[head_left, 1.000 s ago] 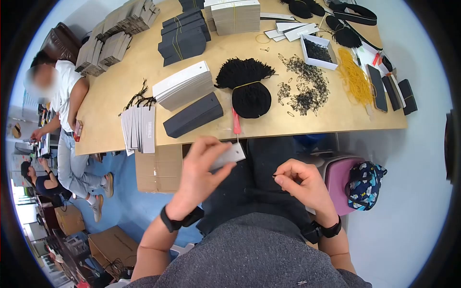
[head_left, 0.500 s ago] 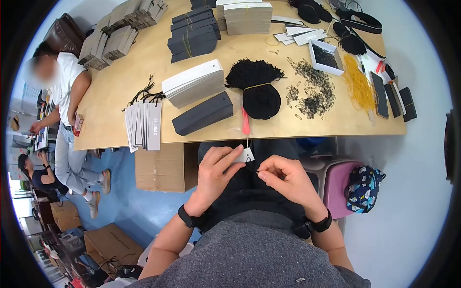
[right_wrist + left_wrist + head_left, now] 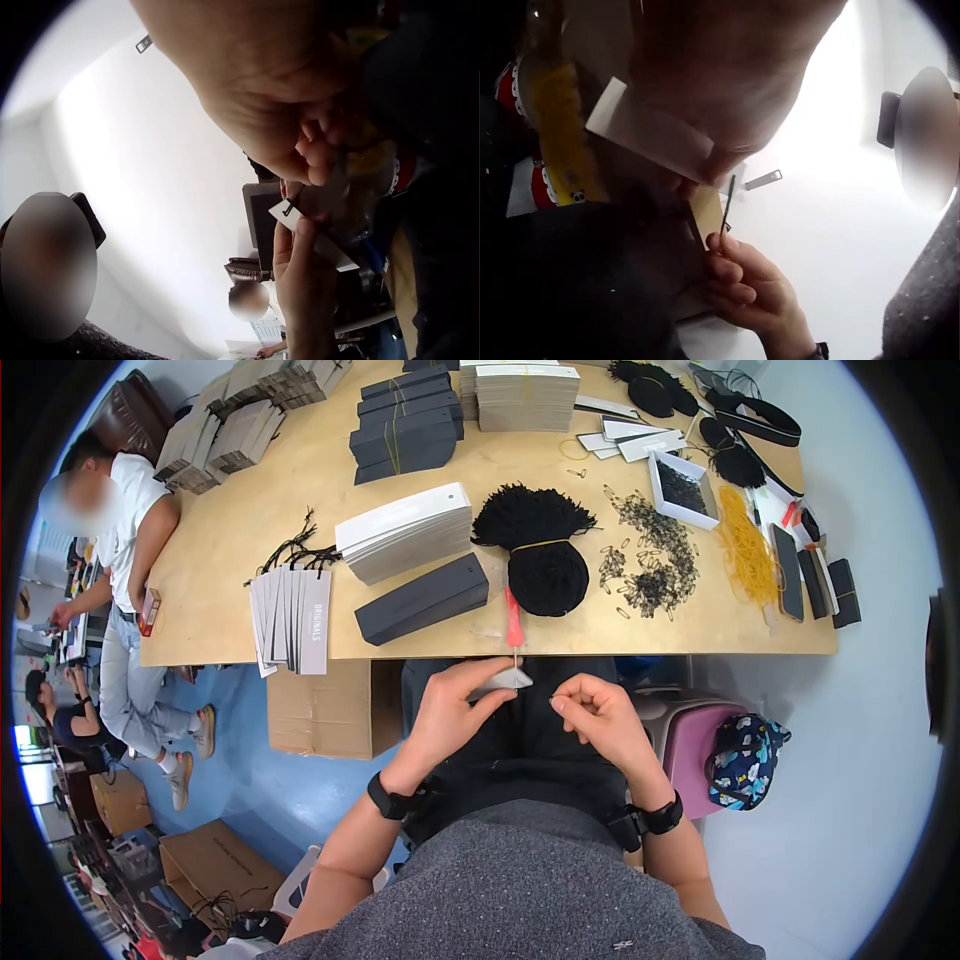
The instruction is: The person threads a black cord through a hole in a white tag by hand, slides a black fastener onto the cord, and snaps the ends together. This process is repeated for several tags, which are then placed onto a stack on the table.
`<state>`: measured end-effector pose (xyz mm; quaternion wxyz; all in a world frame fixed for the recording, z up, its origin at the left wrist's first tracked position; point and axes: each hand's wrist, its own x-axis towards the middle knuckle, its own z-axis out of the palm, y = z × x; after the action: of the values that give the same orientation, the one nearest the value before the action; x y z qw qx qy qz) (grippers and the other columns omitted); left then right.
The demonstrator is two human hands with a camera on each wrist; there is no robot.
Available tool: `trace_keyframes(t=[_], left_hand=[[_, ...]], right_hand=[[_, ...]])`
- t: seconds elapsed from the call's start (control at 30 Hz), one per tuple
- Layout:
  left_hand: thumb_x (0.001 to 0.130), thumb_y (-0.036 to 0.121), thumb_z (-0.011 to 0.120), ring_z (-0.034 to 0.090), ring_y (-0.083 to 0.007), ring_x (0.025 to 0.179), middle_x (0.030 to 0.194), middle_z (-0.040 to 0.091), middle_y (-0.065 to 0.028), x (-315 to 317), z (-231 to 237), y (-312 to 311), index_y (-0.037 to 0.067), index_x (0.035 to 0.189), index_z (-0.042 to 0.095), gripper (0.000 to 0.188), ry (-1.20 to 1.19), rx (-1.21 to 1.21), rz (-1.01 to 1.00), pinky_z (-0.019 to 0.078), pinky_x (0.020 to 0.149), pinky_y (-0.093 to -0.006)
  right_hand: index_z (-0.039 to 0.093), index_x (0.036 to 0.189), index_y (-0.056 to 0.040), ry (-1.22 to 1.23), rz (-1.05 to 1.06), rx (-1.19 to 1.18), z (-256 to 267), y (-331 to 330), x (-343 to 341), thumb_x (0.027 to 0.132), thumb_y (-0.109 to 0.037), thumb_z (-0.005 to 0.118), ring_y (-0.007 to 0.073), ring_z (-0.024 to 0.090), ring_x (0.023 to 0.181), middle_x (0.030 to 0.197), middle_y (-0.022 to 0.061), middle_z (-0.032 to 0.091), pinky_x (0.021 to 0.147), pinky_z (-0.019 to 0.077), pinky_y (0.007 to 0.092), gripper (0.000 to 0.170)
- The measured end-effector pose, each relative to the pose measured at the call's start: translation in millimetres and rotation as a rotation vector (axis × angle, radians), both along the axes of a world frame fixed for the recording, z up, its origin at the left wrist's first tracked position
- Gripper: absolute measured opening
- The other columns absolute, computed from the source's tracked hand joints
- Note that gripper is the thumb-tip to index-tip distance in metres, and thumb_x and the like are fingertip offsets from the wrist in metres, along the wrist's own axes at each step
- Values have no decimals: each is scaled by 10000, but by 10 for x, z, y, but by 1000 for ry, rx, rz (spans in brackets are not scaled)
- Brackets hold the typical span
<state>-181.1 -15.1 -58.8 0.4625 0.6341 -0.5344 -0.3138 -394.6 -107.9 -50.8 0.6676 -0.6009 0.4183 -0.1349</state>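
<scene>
A pale card tag (image 3: 508,679) is pinched between the thumb and fingers of my left hand (image 3: 450,705), just below the table's front edge. The right wrist view shows a dark cord at the hole end of the tag (image 3: 288,215). My right hand (image 3: 602,720) is a little to the right, thumb and forefinger pinching a thin dark cord, which stands out from the fingertips in the left wrist view (image 3: 727,206). Above the tag, a tool with a red handle (image 3: 514,619) lies at the table edge, its thin metal shaft reaching down to the tag.
On the table (image 3: 400,644) are a dark card stack (image 3: 422,600), a white card stack (image 3: 404,535), a black cord bundle (image 3: 548,575), scattered pins (image 3: 655,580), yellow bands (image 3: 748,550) and corded tags (image 3: 290,615). A person (image 3: 135,550) sits at the left.
The right hand came in to the tag, then drew back slightly to the right. The left hand holds the tag closer to the tool's shaft than at first, and the tag is now tilted.
</scene>
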Motion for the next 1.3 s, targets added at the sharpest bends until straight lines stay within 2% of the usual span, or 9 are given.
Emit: trace_keyframes(t=[0.23,0.47,0.77,0.83,0.9,0.97,1.03,1.17,1.3], left_hand=[[842,-27,701,670,-216,873,964,690,-95,72,61,188,18,1069,722,233,106,-72,-281,517,769,-301],[799,-64,667,620,-163,811,902,635,-71,45,347,292,5,1049,696,261,180,54,-165,489,711,-290],[845,-65,651,648,-152,786,922,641,-97,76,522,266,-50,1036,672,192,119,76,-294,544,689,-273],[865,-56,644,646,-148,811,953,633,-94,101,531,261,-48,1042,670,179,128,115,-306,551,695,-273],[884,-47,636,643,-144,835,983,624,-92,133,522,277,-46,1048,669,168,137,154,-311,558,702,-274],[925,-4,622,614,-125,871,1019,591,-68,174,486,309,-26,1111,664,191,447,234,-214,543,688,-248],[948,9,607,595,-102,893,1063,547,-47,194,520,303,-18,1138,660,200,466,244,-241,548,695,-229],[935,8,626,583,-92,876,1060,516,-45,176,523,281,-16,1154,663,223,464,249,-237,540,676,-220],[916,-33,627,597,-119,879,1065,512,-64,123,542,252,-36,1098,669,187,430,277,-206,557,680,-240]], right_hand=[[665,1021,-29,-29,206,171,118,89,85,972,-159,640,14,535,598,844,21,710,507,426,183,141],[627,1193,0,-128,252,-79,420,19,128,969,-126,623,81,586,632,961,63,597,600,483,240,257],[644,1060,8,-153,350,-236,493,-106,227,967,-179,653,75,541,686,818,27,567,612,424,239,209],[647,967,8,-173,282,-198,444,-72,239,987,-207,628,67,508,658,709,3,527,577,387,231,216],[659,928,-6,-363,133,422,436,-94,202,1005,-247,599,60,467,610,656,1,508,547,352,237,260],[674,842,-11,-377,152,534,517,-112,160,1014,-288,581,58,426,561,633,-10,500,523,327,248,339],[675,808,1,50,454,201,560,-124,134,1017,-246,573,38,406,552,702,-29,550,497,311,233,339],[739,912,-31,-56,461,-477,320,-15,136,879,-173,727,107,498,602,690,4,553,551,398,271,146],[743,926,-60,99,343,-524,485,82,259,789,-242,781,269,627,726,793,79,602,671,499,360,231]])
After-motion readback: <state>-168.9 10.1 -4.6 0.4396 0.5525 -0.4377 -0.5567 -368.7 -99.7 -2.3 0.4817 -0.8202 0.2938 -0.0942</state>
